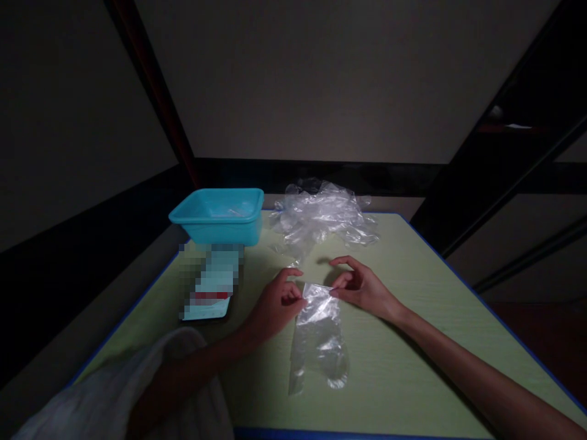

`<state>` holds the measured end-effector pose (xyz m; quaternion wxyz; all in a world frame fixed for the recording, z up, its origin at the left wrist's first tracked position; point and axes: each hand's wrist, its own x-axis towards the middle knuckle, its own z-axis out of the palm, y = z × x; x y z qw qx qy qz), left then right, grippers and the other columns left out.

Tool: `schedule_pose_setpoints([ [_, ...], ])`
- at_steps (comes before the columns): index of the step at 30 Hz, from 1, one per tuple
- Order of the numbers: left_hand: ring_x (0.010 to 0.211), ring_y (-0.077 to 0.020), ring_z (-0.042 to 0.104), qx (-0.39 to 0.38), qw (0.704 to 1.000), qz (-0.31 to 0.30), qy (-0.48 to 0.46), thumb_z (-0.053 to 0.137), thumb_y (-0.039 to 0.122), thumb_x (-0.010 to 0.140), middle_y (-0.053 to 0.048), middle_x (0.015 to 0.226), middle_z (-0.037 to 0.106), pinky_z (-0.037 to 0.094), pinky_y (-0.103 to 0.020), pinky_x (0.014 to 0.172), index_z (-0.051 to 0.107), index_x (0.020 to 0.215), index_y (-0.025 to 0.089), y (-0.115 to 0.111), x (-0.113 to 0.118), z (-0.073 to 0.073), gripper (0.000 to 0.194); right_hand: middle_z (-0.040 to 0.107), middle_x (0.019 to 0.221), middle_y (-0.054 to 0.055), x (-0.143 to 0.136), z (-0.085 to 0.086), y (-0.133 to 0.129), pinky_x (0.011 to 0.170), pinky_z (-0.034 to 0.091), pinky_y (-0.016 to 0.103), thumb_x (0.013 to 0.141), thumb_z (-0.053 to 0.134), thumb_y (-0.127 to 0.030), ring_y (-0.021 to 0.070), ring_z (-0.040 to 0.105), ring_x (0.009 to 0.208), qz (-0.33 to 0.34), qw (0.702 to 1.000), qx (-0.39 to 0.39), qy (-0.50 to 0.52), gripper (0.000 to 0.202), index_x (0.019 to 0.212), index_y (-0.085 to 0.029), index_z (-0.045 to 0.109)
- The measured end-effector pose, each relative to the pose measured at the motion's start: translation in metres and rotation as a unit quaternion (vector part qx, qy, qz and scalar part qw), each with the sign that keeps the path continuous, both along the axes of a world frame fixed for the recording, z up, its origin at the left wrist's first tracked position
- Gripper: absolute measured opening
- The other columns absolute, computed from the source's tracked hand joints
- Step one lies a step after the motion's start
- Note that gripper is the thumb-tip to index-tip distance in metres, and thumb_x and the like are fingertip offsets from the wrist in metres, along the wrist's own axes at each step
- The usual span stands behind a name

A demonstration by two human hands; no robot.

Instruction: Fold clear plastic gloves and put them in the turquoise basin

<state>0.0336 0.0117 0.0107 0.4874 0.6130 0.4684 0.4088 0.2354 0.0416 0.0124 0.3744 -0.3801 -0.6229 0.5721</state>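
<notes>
A clear disposable plastic glove (pixel 318 333) lies on the table in front of me, its straight cuff edge at the far end and its rounded finger ends toward me. My left hand (pixel 282 299) pinches the left corner of that edge between thumb and bent fingers. At the right corner, my right hand (pixel 360 287) does the same, with its index finger raised away. Beyond both hands sits a loose, crumpled pile of similar clear plastic gloves (pixel 325 214).
A turquoise plastic basin (pixel 217 229) stands at the back left, with some clear plastic inside. Nearer, a phone (pixel 213 287) with a blurred, lit screen lies on the table. The pale green tabletop (pixel 403 360) has a blue edge; a wall rises behind it.
</notes>
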Motion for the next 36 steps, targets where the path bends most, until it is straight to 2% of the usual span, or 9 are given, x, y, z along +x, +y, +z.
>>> schedule_pose_setpoints([
  [7,0.054,-0.0108,0.052,-0.013,0.999,0.017,0.029,0.058,0.016,0.062,0.005,0.058,0.053,0.038,-0.021,0.053,0.053,0.089,0.013,0.001,0.001,0.005,0.028,0.061,0.06,-0.006,-0.003,0.001,0.002,0.052,0.044,0.023,0.061,0.075,-0.026,0.0106,0.058,0.052,-0.01,1.0,-0.008,-0.002,0.051,0.1,-0.021,0.044],
  [11,0.059,-0.015,0.057,-0.01,0.999,0.024,0.04,0.058,0.027,0.063,-0.001,0.062,0.061,0.041,-0.024,0.056,0.059,0.075,0.013,0.007,0.001,0.002,0.018,0.062,0.06,-0.005,-0.003,0.003,0.001,0.051,0.043,0.024,0.062,0.075,-0.025,0.0114,0.059,0.053,-0.002,1.0,-0.006,-0.004,0.049,0.1,-0.02,0.045],
  [14,0.054,-0.0138,0.053,0.0,0.998,0.035,0.052,0.054,0.031,0.066,0.0,0.053,0.058,0.039,-0.023,0.053,0.058,0.058,0.014,0.01,0.001,0.003,0.018,0.063,0.06,-0.005,-0.004,0.005,0.0,0.051,0.043,0.023,0.063,0.073,-0.022,0.0106,0.058,0.052,0.001,1.0,-0.007,0.001,0.047,0.101,-0.02,0.045],
  [17,0.05,-0.0122,0.049,0.003,0.997,0.053,0.049,0.052,0.03,0.067,0.002,0.048,0.053,0.036,-0.022,0.051,0.054,0.05,0.015,0.01,0.0,0.005,0.022,0.063,0.059,-0.005,-0.005,0.007,-0.001,0.048,0.04,0.023,0.065,0.071,-0.022,0.0097,0.056,0.05,-0.001,1.0,0.0,0.003,0.043,0.1,-0.02,0.046],
  [27,0.051,-0.0104,0.043,0.0,0.998,0.065,-0.002,0.05,0.034,0.067,0.004,0.05,0.046,0.034,-0.021,0.051,0.046,0.054,0.017,0.006,0.001,0.006,0.022,0.059,0.055,-0.007,-0.008,0.008,-0.001,0.047,0.036,0.022,0.067,0.071,-0.025,0.0087,0.051,0.048,-0.029,0.999,0.0,0.029,0.042,0.1,-0.019,0.045],
  [31,0.049,-0.0089,0.039,-0.007,0.996,0.077,-0.031,0.049,0.035,0.069,0.007,0.05,0.04,0.032,-0.02,0.048,0.041,0.057,0.019,0.006,0.001,0.005,0.022,0.056,0.056,-0.008,-0.011,0.009,-0.005,0.05,0.039,0.022,0.07,0.069,-0.028,0.008,0.051,0.05,-0.003,0.999,-0.028,0.041,0.043,0.103,-0.02,0.043],
  [36,0.048,-0.0094,0.041,-0.032,0.994,0.084,-0.059,0.05,0.039,0.069,0.007,0.05,0.041,0.034,-0.02,0.048,0.042,0.061,0.019,0.006,0.001,0.002,0.023,0.055,0.061,-0.009,-0.013,0.004,-0.008,0.055,0.042,0.022,0.063,0.075,-0.022,0.0092,0.055,0.056,0.047,0.996,-0.047,0.054,0.059,0.109,-0.023,0.04],
])
